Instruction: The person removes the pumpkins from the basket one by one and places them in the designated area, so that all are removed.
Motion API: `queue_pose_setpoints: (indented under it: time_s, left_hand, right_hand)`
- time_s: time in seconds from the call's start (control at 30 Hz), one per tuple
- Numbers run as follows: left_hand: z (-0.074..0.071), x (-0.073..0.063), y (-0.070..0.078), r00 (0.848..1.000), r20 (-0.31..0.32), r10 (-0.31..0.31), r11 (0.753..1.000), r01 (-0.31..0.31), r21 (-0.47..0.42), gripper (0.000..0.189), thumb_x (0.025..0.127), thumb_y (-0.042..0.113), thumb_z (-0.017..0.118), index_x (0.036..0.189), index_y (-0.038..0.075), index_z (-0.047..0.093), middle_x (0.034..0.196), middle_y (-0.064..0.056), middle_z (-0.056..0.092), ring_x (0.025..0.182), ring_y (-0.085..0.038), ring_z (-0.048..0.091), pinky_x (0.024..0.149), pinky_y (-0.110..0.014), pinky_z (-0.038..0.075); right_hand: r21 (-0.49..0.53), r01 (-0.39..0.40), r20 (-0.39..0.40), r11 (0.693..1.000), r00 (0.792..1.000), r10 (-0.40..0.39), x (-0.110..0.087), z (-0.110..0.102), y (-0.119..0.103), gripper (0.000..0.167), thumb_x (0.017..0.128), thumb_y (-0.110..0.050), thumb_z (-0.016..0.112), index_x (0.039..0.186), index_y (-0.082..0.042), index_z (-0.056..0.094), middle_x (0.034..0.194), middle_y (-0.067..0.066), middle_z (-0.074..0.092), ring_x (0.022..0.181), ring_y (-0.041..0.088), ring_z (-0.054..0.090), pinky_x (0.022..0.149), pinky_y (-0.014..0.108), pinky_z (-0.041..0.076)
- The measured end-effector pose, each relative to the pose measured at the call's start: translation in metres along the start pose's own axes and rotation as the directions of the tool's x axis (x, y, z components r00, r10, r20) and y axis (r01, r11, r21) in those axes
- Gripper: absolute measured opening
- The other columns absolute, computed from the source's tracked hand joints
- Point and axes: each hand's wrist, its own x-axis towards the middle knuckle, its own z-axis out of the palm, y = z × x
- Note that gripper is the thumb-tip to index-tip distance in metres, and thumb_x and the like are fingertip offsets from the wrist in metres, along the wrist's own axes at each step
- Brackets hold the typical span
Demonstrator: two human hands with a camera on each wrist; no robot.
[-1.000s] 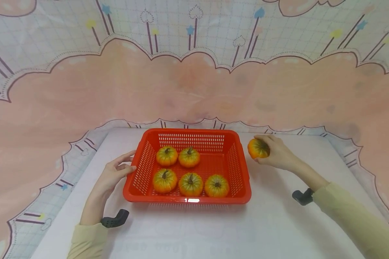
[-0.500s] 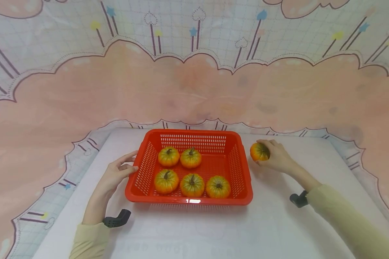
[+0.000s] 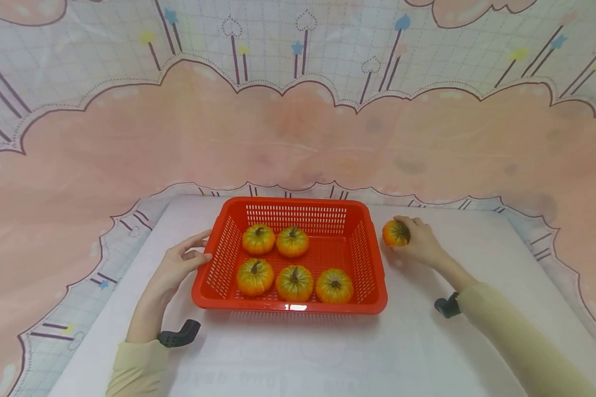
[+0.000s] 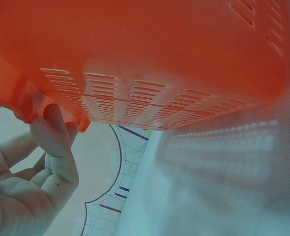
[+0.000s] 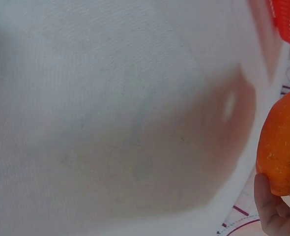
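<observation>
On the table stands a red plastic basket with slotted walls. Several small orange-green pumpkins sit inside it, two at the back and the others along the front. My left hand holds the basket's left rim; in the left wrist view, its bent fingers reach up under that rim. To the right of the basket, my right hand grips another pumpkin between thumb and fingers, its green top turned towards the palm. The right wrist view shows this pumpkin's orange side at the right edge, a fingertip against it.
A white cloth covers the table. Behind it hangs a pink and white patterned curtain, which also runs down both sides. Each wrist carries a black camera mount.
My right hand has come slightly down and nearer to me with its pumpkin, staying right of the basket. The left hand and the basket keep their places; the head view has shifted slightly.
</observation>
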Motion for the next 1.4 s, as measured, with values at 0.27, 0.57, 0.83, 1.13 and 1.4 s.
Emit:
queue_pose_setpoints:
  time_s: [0.27,0.57,0.83,1.13,1.4]
  left_hand:
    - [-0.001,0.001,-0.001,1.0,0.003,-0.002,1.0,0.002,-0.01,0.062,0.094,0.028,0.06,0.15,0.018,0.035,0.136,-0.015,0.047,0.086,-0.001,0.062,0.098,-0.042,0.048]
    - [0.0,0.0,-0.001,1.0,0.01,0.005,1.0,-0.005,-0.021,0.062,0.094,0.027,0.06,0.149,0.017,0.035,0.135,-0.017,0.047,0.087,-0.001,0.062,0.1,-0.046,0.047]
    - [0.0,0.001,-0.001,1.0,0.003,0.006,1.0,-0.006,-0.021,0.061,0.094,0.026,0.06,0.149,0.016,0.036,0.135,-0.017,0.047,0.086,-0.001,0.062,0.1,-0.047,0.046]
    - [0.0,0.002,-0.002,1.0,0.004,0.009,1.0,-0.009,-0.018,0.062,0.093,0.028,0.06,0.15,0.017,0.035,0.135,-0.016,0.047,0.087,-0.001,0.062,0.101,-0.047,0.046]
    - [0.0,0.001,-0.001,1.0,0.003,0.01,1.0,-0.01,-0.019,0.063,0.093,0.029,0.061,0.149,0.017,0.035,0.136,-0.017,0.047,0.087,-0.001,0.062,0.1,-0.046,0.046]
  right_hand:
    - [0.003,-0.025,0.013,1.0,1.0,0.025,0.004,0.004,0.004,0.078,0.081,-0.027,0.07,0.146,-0.008,0.032,0.141,0.031,0.034,0.121,0.047,0.036,0.095,0.066,0.039]
    - [0.0,-0.033,0.024,0.999,0.999,0.033,0.006,0.011,0.008,0.08,0.08,-0.031,0.073,0.146,-0.007,0.034,0.135,0.032,0.039,0.118,0.047,0.04,0.093,0.065,0.041]
    - [0.005,-0.048,0.03,0.999,0.998,0.048,0.009,0.014,0.009,0.082,0.082,-0.034,0.071,0.147,-0.006,0.03,0.137,0.03,0.039,0.119,0.046,0.039,0.093,0.064,0.041]
    - [0.018,-0.058,0.027,0.998,0.998,0.057,0.008,0.014,0.009,0.082,0.083,-0.036,0.07,0.147,-0.006,0.029,0.14,0.031,0.037,0.122,0.046,0.039,0.096,0.065,0.04]
    - [0.012,-0.041,0.013,0.999,0.999,0.041,0.005,0.012,0.008,0.082,0.082,-0.037,0.071,0.146,-0.005,0.031,0.137,0.031,0.04,0.121,0.045,0.042,0.096,0.065,0.04]
